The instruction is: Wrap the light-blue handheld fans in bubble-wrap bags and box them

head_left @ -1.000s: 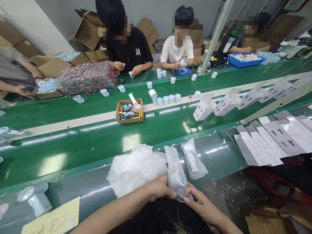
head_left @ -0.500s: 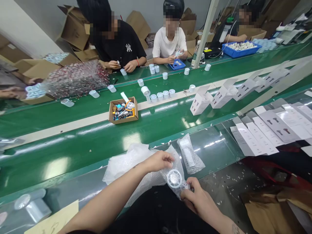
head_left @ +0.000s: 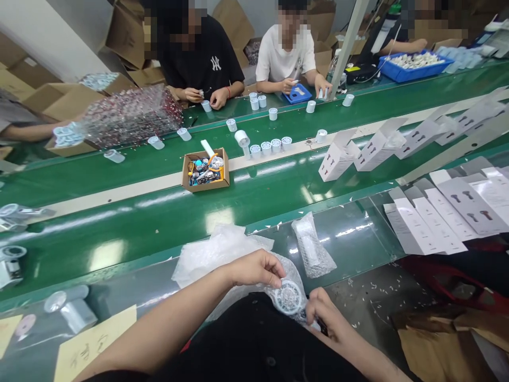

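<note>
A device with a round, pale blue-rimmed head (head_left: 288, 297) sits in a clear bubble-wrap bag near my body. My left hand (head_left: 258, 269) pinches the bag just above the round head. On the right, my right hand (head_left: 324, 313) has its fingers curled around the lower end of the same bagged device. To the left of the bag lies a pile of bubble-wrap bags (head_left: 210, 254), partly behind my left forearm. Another bubble-wrapped item (head_left: 312, 246) rests on the bench beyond my right hand.
Green belts (head_left: 131, 223) run across, holding white cups and a cardboard tool box (head_left: 207, 183). White printed boxes (head_left: 338, 159) stand at right; flat cartons (head_left: 429, 217) lie nearer. A silver device (head_left: 73, 313) is at left. Co-workers sit opposite.
The view has shifted slightly. The bagged device shows more of its round head, with both hands still at the bag. Further silver devices appear at the left edge. The white-shirted person's hands have moved apart.
</note>
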`<state>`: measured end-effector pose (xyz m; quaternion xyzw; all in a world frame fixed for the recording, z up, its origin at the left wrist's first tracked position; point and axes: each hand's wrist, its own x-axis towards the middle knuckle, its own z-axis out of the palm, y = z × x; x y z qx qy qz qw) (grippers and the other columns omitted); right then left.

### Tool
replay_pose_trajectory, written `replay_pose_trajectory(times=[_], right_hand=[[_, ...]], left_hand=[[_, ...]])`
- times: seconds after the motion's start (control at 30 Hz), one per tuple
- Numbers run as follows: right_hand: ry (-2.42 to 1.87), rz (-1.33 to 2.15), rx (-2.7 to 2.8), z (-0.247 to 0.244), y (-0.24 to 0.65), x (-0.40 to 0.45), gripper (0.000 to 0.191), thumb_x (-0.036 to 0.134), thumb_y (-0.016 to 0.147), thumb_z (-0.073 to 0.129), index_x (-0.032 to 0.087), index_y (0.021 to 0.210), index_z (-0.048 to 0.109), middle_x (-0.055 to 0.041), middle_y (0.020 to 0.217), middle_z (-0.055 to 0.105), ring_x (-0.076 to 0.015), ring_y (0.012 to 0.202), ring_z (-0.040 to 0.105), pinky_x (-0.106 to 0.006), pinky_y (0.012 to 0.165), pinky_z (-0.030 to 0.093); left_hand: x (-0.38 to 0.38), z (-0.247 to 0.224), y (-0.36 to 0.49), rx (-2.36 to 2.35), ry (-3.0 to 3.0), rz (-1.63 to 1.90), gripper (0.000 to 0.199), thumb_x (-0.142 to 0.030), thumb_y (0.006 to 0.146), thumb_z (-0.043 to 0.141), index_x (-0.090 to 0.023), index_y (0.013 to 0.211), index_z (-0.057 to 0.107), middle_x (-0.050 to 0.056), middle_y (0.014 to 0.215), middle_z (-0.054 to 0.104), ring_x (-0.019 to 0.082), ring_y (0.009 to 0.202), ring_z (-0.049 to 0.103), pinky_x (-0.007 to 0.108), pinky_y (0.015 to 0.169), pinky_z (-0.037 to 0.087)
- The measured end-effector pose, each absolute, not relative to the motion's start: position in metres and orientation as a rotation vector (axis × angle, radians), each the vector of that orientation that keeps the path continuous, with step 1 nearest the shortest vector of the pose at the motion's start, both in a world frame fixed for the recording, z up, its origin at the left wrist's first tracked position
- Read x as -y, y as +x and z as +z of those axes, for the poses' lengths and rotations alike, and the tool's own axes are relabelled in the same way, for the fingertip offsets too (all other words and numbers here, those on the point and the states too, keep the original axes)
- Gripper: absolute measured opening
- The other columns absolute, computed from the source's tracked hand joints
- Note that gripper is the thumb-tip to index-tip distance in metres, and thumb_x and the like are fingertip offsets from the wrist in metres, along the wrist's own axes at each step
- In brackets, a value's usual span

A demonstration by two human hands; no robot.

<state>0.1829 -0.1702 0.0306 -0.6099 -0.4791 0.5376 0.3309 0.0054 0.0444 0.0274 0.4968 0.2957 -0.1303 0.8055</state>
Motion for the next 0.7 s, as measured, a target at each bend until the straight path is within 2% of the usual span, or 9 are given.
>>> replay_pose_trajectory(times=[0.1, 0.17, 0.3, 0.37, 0.43, 0.5, 0.57, 0.6, 0.7], right_hand=[[-1.409, 1.703, 0.633, 0.031, 0.183, 0.161, 0.032, 0.054, 0.082, 0.065, 0.025, 0.093, 0.055, 0.0016, 0.083, 0.049, -0.0154, 0.074, 0.05, -0.027, 0.07, 0.044], [-1.377, 1.764, 0.302, 0.028, 0.179, 0.154, 0.045, 0.065, 0.079, 0.063, 0.023, 0.094, 0.057, 0.0022, 0.076, 0.051, -0.0158, 0.071, 0.051, -0.029, 0.07, 0.044], [-1.531, 1.832, 0.259, 0.021, 0.171, 0.145, 0.044, 0.059, 0.07, 0.076, 0.02, 0.077, 0.058, 0.0036, 0.067, 0.055, -0.0132, 0.061, 0.048, -0.027, 0.062, 0.038], [-1.536, 1.798, 0.274, 0.019, 0.17, 0.145, 0.042, 0.053, 0.066, 0.081, 0.021, 0.071, 0.055, 0.0011, 0.08, 0.062, -0.0154, 0.069, 0.054, -0.027, 0.065, 0.04], [-1.479, 1.724, 0.305, 0.019, 0.169, 0.147, 0.04, 0.047, 0.064, 0.083, 0.02, 0.069, 0.053, -0.003, 0.107, 0.064, -0.0203, 0.088, 0.059, -0.03, 0.076, 0.043], [-1.422, 1.695, 0.35, 0.02, 0.169, 0.15, 0.035, 0.039, 0.067, 0.08, 0.021, 0.07, 0.051, -0.0042, 0.114, 0.062, -0.0226, 0.097, 0.059, -0.032, 0.081, 0.043], [-1.368, 1.724, 0.373, 0.022, 0.171, 0.152, 0.026, 0.031, 0.07, 0.073, 0.023, 0.079, 0.05, -0.0023, 0.101, 0.063, -0.0216, 0.091, 0.058, -0.032, 0.077, 0.043], [-1.348, 1.749, 0.383, 0.024, 0.173, 0.152, 0.028, 0.027, 0.069, 0.07, 0.025, 0.089, 0.051, -0.0009, 0.098, 0.062, -0.0211, 0.088, 0.058, -0.031, 0.075, 0.043], [-1.399, 1.826, 0.504, 0.03, 0.178, 0.147, 0.066, 0.024, 0.069, 0.066, 0.033, 0.129, 0.041, -0.0011, 0.113, 0.057, -0.0218, 0.097, 0.056, -0.033, 0.081, 0.043]], left_hand=[[-0.039, 0.026, 0.006, -0.717, 1.041, -0.218, 0.034, -0.036, 0.05, 0.088, -0.015, 0.074, 0.075, -0.002, 0.063, 0.066, 0.01, 0.059, 0.053, 0.022, 0.058, 0.04], [-0.036, 0.025, 0.008, -0.767, 1.038, -0.185, 0.031, -0.036, 0.052, 0.087, -0.014, 0.07, 0.075, -0.002, 0.058, 0.063, 0.009, 0.054, 0.049, 0.022, 0.054, 0.038], [-0.032, 0.022, 0.008, -0.846, 1.018, -0.121, 0.032, -0.042, 0.058, 0.083, -0.013, 0.067, 0.072, -0.002, 0.056, 0.061, 0.01, 0.055, 0.051, 0.024, 0.054, 0.039], [-0.029, 0.021, 0.006, -0.87, 0.993, -0.099, 0.034, -0.041, 0.057, 0.084, -0.013, 0.072, 0.072, -0.001, 0.06, 0.062, 0.011, 0.057, 0.052, 0.024, 0.056, 0.04], [-0.027, 0.021, 0.003, -0.883, 0.964, -0.098, 0.038, -0.036, 0.053, 0.086, -0.013, 0.08, 0.072, -0.001, 0.067, 0.064, 0.01, 0.059, 0.053, 0.024, 0.057, 0.04], [-0.027, 0.022, 0.0, -0.883, 0.955, -0.097, 0.044, -0.03, 0.049, 0.087, -0.014, 0.087, 0.072, -0.002, 0.072, 0.064, 0.01, 0.061, 0.054, 0.025, 0.06, 0.042], [-0.027, 0.026, -0.001, -0.851, 1.003, -0.1, 0.046, -0.025, 0.049, 0.086, -0.016, 0.091, 0.071, -0.002, 0.075, 0.064, 0.011, 0.066, 0.055, 0.025, 0.065, 0.044], [-0.028, 0.028, -0.001, -0.829, 1.043, -0.1, 0.044, -0.024, 0.051, 0.085, -0.016, 0.092, 0.072, -0.002, 0.075, 0.064, 0.012, 0.068, 0.056, 0.026, 0.067, 0.044], [-0.029, 0.036, 0.002, -0.8, 1.196, -0.114, 0.028, -0.025, 0.061, 0.078, -0.016, 0.087, 0.073, -0.002, 0.073, 0.066, 0.014, 0.071, 0.057, 0.025, 0.069, 0.045]])
